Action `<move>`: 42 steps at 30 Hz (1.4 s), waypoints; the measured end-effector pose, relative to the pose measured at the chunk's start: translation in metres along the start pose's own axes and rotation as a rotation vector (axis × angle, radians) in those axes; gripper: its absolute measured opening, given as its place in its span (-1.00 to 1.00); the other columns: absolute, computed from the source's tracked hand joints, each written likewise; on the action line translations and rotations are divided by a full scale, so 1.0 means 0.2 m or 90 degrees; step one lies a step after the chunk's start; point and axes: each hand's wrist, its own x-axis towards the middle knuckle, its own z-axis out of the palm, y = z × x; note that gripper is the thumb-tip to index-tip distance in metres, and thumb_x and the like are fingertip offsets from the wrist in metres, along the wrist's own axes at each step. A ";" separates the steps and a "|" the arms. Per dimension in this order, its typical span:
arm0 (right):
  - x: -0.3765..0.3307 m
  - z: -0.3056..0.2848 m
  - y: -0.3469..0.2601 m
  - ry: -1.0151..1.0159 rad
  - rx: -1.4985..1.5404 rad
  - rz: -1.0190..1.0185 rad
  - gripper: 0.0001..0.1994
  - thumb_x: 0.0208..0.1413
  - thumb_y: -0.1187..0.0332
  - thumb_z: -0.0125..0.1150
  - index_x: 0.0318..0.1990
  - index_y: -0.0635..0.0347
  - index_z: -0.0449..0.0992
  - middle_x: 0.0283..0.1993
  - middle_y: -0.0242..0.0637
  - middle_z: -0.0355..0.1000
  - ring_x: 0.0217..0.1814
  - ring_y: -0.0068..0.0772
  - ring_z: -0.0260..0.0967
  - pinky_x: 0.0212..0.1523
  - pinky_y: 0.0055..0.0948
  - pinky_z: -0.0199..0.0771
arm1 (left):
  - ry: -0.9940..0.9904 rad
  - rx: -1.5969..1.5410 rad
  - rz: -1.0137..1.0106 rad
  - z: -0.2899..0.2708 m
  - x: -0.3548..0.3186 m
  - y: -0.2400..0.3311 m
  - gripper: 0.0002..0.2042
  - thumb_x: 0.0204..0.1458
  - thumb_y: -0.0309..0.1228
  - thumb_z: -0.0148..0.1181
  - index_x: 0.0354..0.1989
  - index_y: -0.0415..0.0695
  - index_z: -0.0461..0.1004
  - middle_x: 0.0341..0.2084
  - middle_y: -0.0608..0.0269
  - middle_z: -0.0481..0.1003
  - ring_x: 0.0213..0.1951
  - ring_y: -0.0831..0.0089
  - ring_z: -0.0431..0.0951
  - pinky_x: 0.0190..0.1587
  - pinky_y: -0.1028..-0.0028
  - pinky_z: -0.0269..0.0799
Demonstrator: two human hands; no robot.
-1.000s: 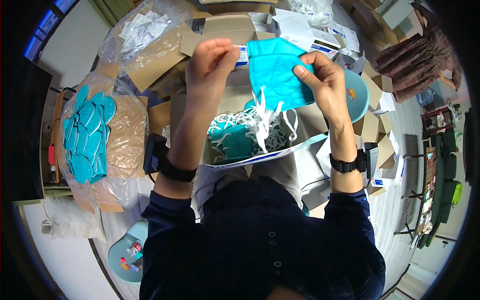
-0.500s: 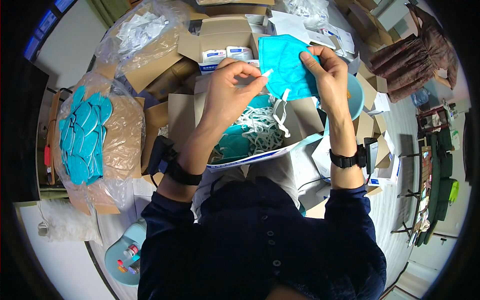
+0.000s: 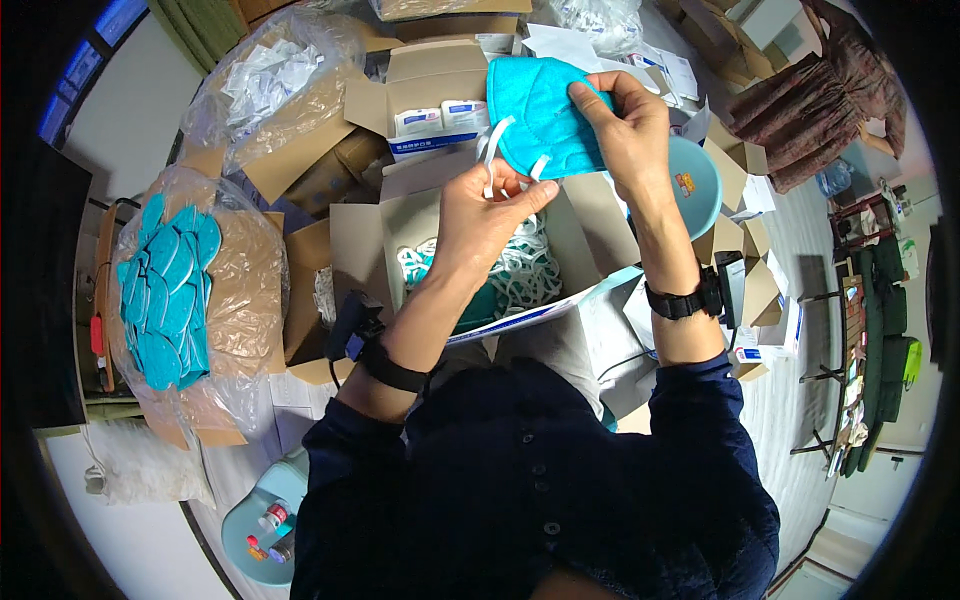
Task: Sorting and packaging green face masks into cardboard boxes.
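Note:
Up over the open carton, my right hand [image 3: 632, 135] grips a turquoise folded face mask [image 3: 545, 112] by its right edge, thumb on the near side. Two white ear loops [image 3: 493, 150] hang from the mask's lower left edge. My left hand [image 3: 485, 222] is closed at that edge, thumb and fingers pinched at a loop, while the other loop runs down to its fingers. Below, the open carton [image 3: 358, 245] holds more turquoise masks [image 3: 476, 309] and a tangle of white loops [image 3: 528, 275], partly hidden by my left hand and forearm.
At left, a plastic-lined box [image 3: 250, 290] carries a pile of turquoise masks [image 3: 170, 290]. A smaller carton [image 3: 435, 70] with white packets stands behind. Beside my right forearm is a light blue tub [image 3: 695, 185]. A person in a patterned dress [image 3: 815, 100] is at far right.
My right hand and the mask have shifted slightly left. My left hand has dropped lower and turned, and a loop on the mask's left side now shows stretched out over its fingers.

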 end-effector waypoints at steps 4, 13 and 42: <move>0.02 0.00 0.03 -0.009 -0.027 0.007 -0.85 0.05 0.40 0.30 -0.34 0.33 0.53 -0.54 -0.44 0.43 -0.54 -0.72 0.23 -0.54 -0.61 0.25 | -0.001 -0.051 -0.052 -0.04 -0.01 0.05 -0.89 0.04 -0.41 0.27 -0.43 -0.16 0.50 -0.53 0.41 0.45 -0.46 0.70 0.36 -0.39 0.66 0.21; -0.01 -0.05 0.29 -0.033 -0.174 0.005 -0.85 0.00 0.42 0.32 -0.33 0.31 0.53 -0.58 -0.31 0.43 -0.55 -0.61 0.27 -0.49 -0.51 0.31 | -0.314 0.053 0.235 -0.34 -0.14 0.34 -0.86 -0.03 -0.43 0.27 -0.46 -0.23 0.47 -0.44 0.17 0.49 -0.33 0.42 0.48 -0.20 0.46 0.34; -0.10 0.00 -0.12 -0.023 0.024 -0.044 -0.80 0.14 0.46 0.20 -0.08 0.23 0.55 -0.45 -0.48 0.43 -0.57 -0.79 0.23 -0.63 -0.72 0.22 | -0.113 -0.190 -0.128 -0.10 0.03 0.09 -0.74 0.17 -0.29 0.14 -0.08 -0.18 0.51 -0.48 0.45 0.37 -0.47 0.73 0.23 -0.51 0.68 0.05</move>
